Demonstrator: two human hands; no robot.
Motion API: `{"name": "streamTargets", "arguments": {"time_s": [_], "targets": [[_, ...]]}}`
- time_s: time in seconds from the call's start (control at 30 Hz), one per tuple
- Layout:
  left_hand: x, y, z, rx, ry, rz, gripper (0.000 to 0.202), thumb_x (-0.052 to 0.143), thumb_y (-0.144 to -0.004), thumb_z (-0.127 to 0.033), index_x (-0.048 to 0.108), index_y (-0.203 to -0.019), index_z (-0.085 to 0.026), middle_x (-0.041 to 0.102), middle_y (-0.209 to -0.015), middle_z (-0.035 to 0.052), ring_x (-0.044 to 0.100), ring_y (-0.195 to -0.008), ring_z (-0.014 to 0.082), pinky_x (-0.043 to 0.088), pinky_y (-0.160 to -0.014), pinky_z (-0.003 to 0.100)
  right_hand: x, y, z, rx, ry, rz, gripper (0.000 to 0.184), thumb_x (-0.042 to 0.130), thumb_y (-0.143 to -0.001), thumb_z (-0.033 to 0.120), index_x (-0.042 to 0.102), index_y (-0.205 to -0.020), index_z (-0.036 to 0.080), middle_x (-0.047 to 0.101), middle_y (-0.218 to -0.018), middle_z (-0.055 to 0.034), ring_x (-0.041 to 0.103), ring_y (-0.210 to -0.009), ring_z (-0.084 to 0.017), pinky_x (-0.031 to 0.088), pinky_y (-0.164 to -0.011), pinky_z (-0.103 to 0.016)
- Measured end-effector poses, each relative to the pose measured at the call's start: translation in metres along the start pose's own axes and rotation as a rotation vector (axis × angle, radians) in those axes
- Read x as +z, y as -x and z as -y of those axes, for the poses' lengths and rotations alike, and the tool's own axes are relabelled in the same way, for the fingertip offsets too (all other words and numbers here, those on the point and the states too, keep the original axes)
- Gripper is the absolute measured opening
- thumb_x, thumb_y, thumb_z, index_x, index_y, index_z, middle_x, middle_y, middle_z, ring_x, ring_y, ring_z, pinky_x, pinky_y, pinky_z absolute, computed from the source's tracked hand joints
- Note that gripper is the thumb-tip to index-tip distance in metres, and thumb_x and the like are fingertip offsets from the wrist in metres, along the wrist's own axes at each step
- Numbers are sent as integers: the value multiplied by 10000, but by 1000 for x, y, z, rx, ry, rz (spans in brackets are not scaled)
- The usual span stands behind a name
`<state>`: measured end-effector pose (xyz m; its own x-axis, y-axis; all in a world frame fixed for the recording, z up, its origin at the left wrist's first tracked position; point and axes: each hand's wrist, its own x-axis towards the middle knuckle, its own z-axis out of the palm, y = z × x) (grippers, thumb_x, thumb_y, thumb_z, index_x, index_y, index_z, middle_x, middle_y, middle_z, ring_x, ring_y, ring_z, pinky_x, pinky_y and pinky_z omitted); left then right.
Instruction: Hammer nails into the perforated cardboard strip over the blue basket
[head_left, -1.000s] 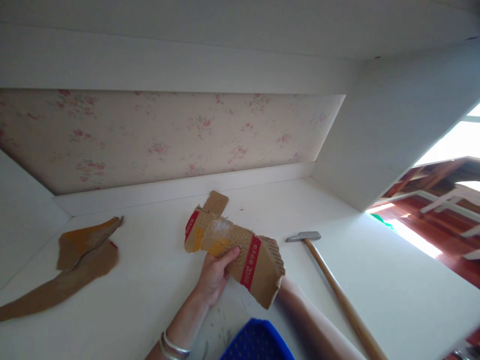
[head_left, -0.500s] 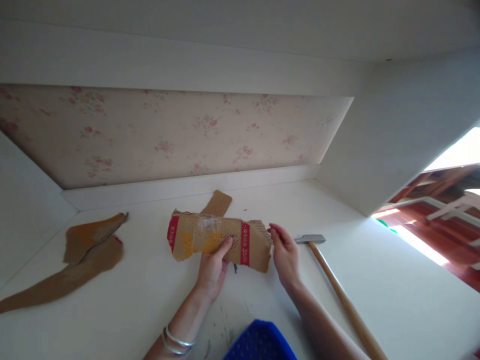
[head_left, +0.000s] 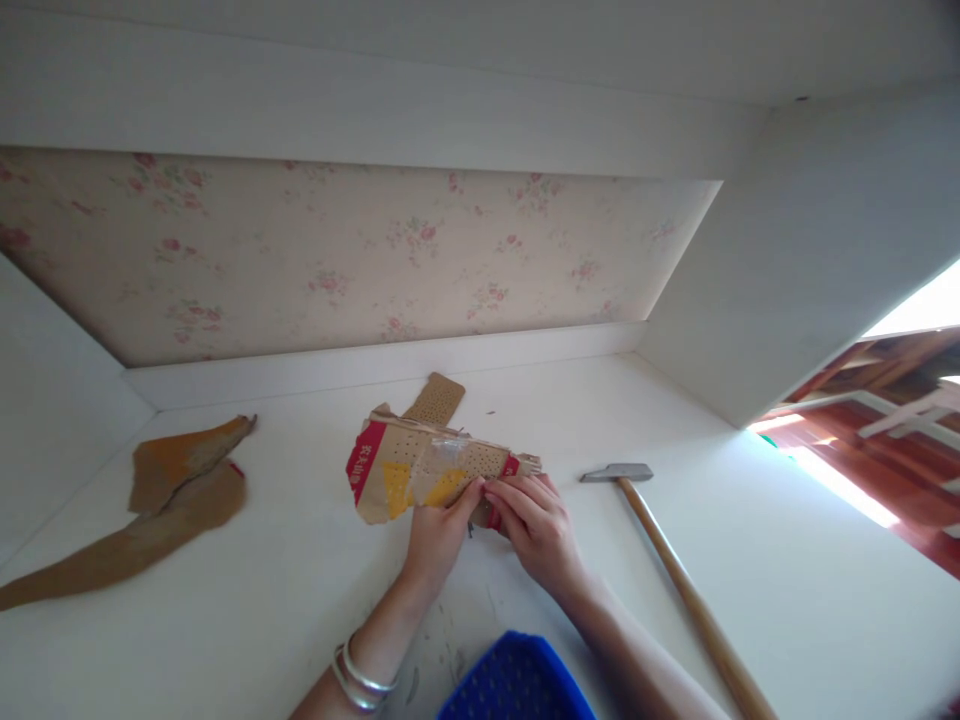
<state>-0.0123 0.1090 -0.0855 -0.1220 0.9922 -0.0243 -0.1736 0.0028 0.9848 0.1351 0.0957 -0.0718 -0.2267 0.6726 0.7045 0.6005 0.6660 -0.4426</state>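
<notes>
A torn piece of brown cardboard (head_left: 412,465), with red printed bands, yellow patches, clear tape and many small holes, is held above the white surface. My left hand (head_left: 442,535) grips its lower edge, thumb on top. Closed over its right end is my right hand (head_left: 536,520), covering much of the red band there. The two hands nearly touch at the thumbs. Behind the held piece, a strip of perforated cardboard (head_left: 439,397) sticks out; whether the two touch cannot be made out.
To the right lies a hammer (head_left: 619,473) with a long wooden handle (head_left: 694,600). Torn cardboard scraps (head_left: 191,500) lie at the left. A blue perforated plastic basket (head_left: 517,665) stands at the near edge. White panels and floral wallpaper (head_left: 360,260) enclose the back.
My right hand has moved left from the cardboard's right edge and closed over that end. The cardboard has shifted slightly right and tilted, its right end now partly folded or covered.
</notes>
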Motion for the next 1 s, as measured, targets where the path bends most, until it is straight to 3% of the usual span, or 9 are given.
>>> {"name": "streamTargets", "arguments": {"time_s": [0.13, 0.23, 0.33, 0.47, 0.57, 0.67, 0.77, 0.87, 1.0], "targets": [[-1, -2, 5, 34, -61, -40, 282, 794, -729, -358, 770, -938, -169, 769, -1007, 81, 684, -1031, 262, 481, -994, 377, -2, 4, 0, -18, -5, -32, 203, 514, -951, 106, 669, -1032, 209, 714, -866, -69, 612, -749, -197, 493, -728, -352], [-4, -5, 5, 25, -70, -216, 274, 810, -721, -345, 768, -917, -159, 770, -970, 87, 678, -1041, 273, 469, -1013, 388, -6, 6, 3, -6, -16, -82, 214, 526, -929, 84, 659, -1018, 226, 711, -866, -62, 611, -749, -194, 506, -730, -343], [-6, -10, 2, -22, 124, -320, 291, 836, -706, -268, 750, -970, -179, 757, -1026, 79, 659, -1091, 257, 471, -1020, 376, -9, 6, 5, 83, -23, -177, 192, 555, -924, 100, 653, -1017, 237, 707, -897, -54, 632, -801, -190, 517, -747, -325], [-8, -16, -6, -153, 490, -261, 317, 781, -764, -147, 709, -1067, -207, 729, -1125, 57, 661, -1090, 215, 529, -942, 325, -10, 1, -2, 309, 12, -312, 121, 536, -967, 186, 647, -990, 227, 687, -932, -58, 641, -858, -189, 522, -744, -304], [-12, -18, -13, -190, 662, -220, 282, 706, -833, -133, 689, -1109, -184, 722, -1137, 72, 684, -1028, 181, 554, -866, 269, -7, 0, -15, 440, 43, -333, 157, 484, -996, 249, 635, -1024, 216, 686, -954, -61, 648, -828, -185, 526, -674, -282], [-16, -19, -17, -209, 741, -176, 258, 663, -877, -168, 677, -1135, -182, 725, -1125, 76, 694, -993, 168, 564, -810, 244, -2, 2, -25, 470, 58, -244, 198, 464, -997, 267, 649, -1034, 209, 702, -975, -68, 656, -828, -191, 521, -648, -276], [-17, -21, -18, -203, 738, -179, 253, 665, -874, -157, 681, -1125, -185, 734, -1095, 67, 704, -954, 162, 564, -802, 240, 4, 6, -28, 395, 59, -54, 185, 503, -955, 213, 687, -966, 218, 724, -960, -61, 652, -864, -208, 517, -720, -298], [-17, -21, -16, -180, 710, -205, 265, 680, -844, -95, 690, -1097, -173, 737, -1090, 74, 707, -934, 161, 560, -853, 265, 9, 9, -26, 306, 72, 124, 197, 522, -906, 146, 695, -843, 216, 733, -904, -57, 634, -875, -227, 492, -792, -329], [-16, -22, -12, -144, 696, -194, 319, 706, -808, -38, 689, -1095, -176, 731, -1121, 81, 697, -994, 179, 541, -943, 323, 11, 10, -26, 263, 117, 241, 223, 523, -900, 130, 691, -780, 214, 726, -891, -70, 610, -861, -236, 465, -794, -341]]}}
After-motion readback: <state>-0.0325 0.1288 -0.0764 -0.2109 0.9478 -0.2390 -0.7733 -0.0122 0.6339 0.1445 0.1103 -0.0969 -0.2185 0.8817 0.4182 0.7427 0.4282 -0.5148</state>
